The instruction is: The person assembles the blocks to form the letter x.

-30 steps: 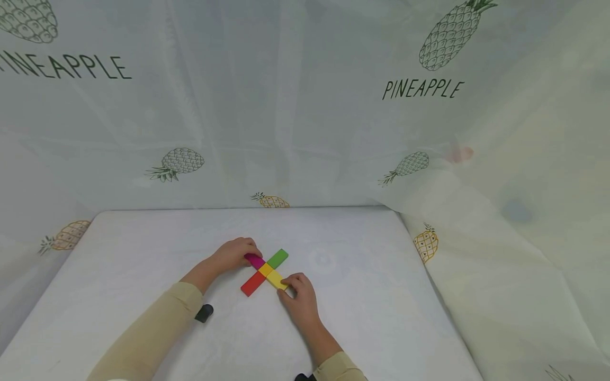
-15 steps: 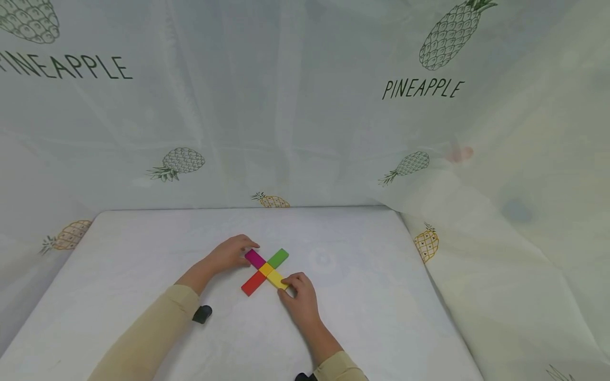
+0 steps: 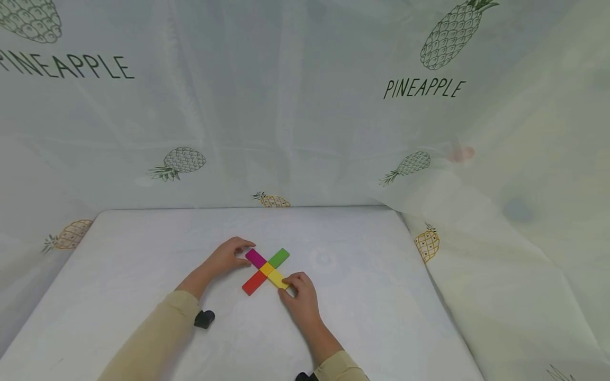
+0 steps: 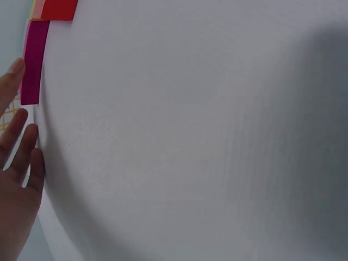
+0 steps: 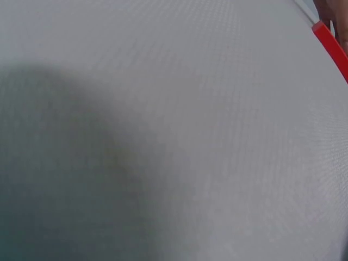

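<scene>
Flat coloured blocks lie in an X on the white table: a magenta block [image 3: 256, 258] at upper left, a green block [image 3: 278, 258] at upper right, a red block [image 3: 254, 283] at lower left and a yellow block [image 3: 276, 278] at lower right. They meet at a small orange-yellow square [image 3: 266, 270]. My left hand [image 3: 227, 256] is beside the magenta block's outer end, fingers spread; in the left wrist view a fingertip lies by the magenta block [image 4: 33, 65]. The right hand [image 3: 303, 302] pinches the yellow block's outer end between thumb and fingers. The right wrist view catches only the red block [image 5: 333, 48].
The white table [image 3: 362, 296] spreads around the blocks. Pineapple-printed sheeting [image 3: 305, 106] hangs behind it and along both sides. A small black object [image 3: 204, 319] shows next to the left sleeve [image 3: 152, 333], and another [image 3: 305, 377] next to the right cuff.
My left hand has let go of the magenta block, opened its fingers and drawn back slightly to the left. The right hand and the blocks look unmoved.
</scene>
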A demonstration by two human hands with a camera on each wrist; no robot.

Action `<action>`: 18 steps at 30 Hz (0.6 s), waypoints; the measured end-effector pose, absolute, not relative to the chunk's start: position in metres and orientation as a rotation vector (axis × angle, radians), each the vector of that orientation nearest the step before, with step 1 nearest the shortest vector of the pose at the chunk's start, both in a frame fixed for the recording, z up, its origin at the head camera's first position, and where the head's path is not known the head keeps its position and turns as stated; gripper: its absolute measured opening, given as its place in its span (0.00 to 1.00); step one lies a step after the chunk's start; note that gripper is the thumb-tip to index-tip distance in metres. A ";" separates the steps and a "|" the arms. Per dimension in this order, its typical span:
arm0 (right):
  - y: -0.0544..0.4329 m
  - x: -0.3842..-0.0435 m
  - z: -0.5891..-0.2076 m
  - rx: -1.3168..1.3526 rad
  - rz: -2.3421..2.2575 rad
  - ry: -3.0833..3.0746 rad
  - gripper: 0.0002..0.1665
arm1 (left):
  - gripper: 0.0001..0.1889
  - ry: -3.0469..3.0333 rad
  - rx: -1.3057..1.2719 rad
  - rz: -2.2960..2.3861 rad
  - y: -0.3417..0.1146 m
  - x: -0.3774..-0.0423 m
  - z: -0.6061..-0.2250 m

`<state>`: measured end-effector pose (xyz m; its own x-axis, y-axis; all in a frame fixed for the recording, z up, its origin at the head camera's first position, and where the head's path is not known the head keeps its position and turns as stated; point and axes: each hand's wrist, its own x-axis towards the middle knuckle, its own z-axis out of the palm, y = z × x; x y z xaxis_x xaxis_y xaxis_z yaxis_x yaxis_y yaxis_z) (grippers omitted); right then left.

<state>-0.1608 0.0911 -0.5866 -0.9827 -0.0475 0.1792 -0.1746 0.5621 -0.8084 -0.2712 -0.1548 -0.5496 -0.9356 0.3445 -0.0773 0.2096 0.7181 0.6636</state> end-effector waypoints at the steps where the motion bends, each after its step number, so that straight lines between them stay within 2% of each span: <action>1: 0.091 -0.161 -0.587 0.193 1.397 -2.647 0.10 | 0.28 2.724 0.436 1.038 -0.155 -0.271 -0.552; 18: 0.091 -0.160 -0.587 0.145 1.377 -2.656 0.16 | 0.23 2.691 0.401 1.221 -0.160 -0.271 -0.570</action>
<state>-0.1603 0.0911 -0.5873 -0.9846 -0.0184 0.1739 -0.1528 0.5748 -0.8039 -0.2712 -0.1604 -0.5704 -0.9514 0.3060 -0.0342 0.1757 0.6309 0.7557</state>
